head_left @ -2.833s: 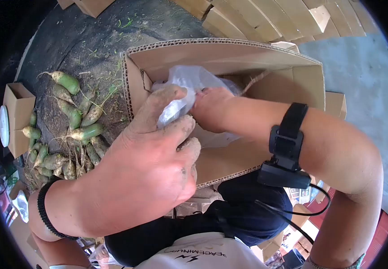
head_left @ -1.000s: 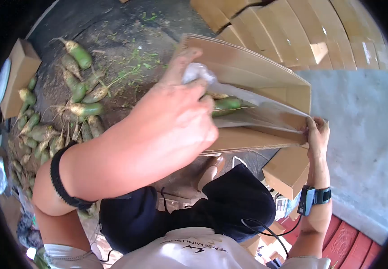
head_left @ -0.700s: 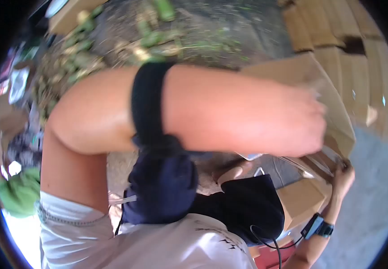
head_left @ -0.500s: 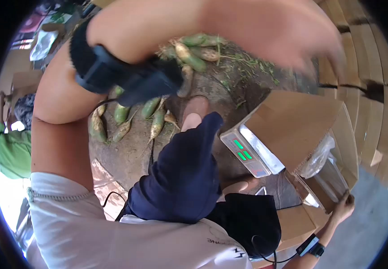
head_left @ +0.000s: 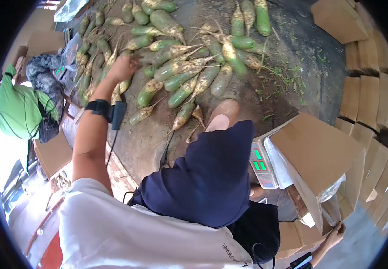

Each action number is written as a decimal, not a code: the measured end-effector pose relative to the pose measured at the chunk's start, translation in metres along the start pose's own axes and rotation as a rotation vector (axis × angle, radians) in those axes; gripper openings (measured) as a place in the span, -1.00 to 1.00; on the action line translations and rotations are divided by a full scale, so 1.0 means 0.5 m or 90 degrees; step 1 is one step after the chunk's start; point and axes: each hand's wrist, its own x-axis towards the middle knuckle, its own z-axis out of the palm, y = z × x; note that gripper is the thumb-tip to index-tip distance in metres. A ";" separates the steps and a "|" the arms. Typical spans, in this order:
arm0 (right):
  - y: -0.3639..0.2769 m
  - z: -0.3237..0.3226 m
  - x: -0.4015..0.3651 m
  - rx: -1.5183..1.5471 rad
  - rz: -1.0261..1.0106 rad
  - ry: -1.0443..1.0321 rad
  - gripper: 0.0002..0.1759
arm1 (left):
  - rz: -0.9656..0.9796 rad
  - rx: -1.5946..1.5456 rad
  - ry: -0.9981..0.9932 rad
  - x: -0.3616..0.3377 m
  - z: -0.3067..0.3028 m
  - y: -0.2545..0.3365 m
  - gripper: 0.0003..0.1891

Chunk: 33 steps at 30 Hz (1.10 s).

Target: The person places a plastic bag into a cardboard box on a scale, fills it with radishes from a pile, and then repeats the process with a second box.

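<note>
Our left hand (head_left: 123, 69) is among tapering green-and-cream radishes (head_left: 174, 69) spread over the dirt-strewn dark floor (head_left: 310, 76). With our right hand (head_left: 336, 235) we grip the near corner of an open brown cardboard box (head_left: 319, 152) with clear plastic film (head_left: 332, 190) inside; by its left edge, a pale scale (head_left: 262, 168) shows green digits.

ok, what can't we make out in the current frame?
All in the head view:
Bottom of the cardboard box: hidden by its walls.
Left hand: too blurred to tell whether it touches the radishes.
Digits on the scale: too small to read.
Right-wrist device: partly cut off by the bottom edge.
</note>
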 end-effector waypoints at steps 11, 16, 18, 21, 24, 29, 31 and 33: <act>-0.108 0.039 -0.150 -0.127 -0.183 0.097 -0.46 | -0.354 0.038 0.013 -0.107 0.382 -0.033 -0.14; -0.138 0.047 -0.185 -0.190 -0.201 0.118 -0.51 | -0.405 0.012 0.021 -0.078 0.343 0.045 -0.16; -0.154 0.037 -0.193 -0.217 -0.217 0.130 -0.52 | -0.353 -0.038 -0.025 -0.090 0.313 0.027 -0.21; -0.126 0.018 -0.194 -0.222 -0.256 0.151 -0.54 | -0.309 -0.386 -0.190 -0.142 0.281 -0.070 -0.27; -0.103 0.016 -0.204 -0.230 -0.265 0.163 -0.55 | -0.427 -0.611 -0.326 -0.232 0.188 -0.071 -0.34; -0.102 0.043 -0.214 -0.178 -0.242 0.156 -0.55 | -0.528 -0.947 -0.371 -0.384 0.150 -0.067 -0.37; -0.124 0.045 -0.222 -0.127 -0.215 0.150 -0.55 | -0.439 -1.075 -0.398 -0.399 0.157 -0.077 -0.37; -0.137 0.038 -0.225 -0.110 -0.211 0.153 -0.56 | -0.447 -1.161 -0.355 -0.390 0.151 -0.048 -0.33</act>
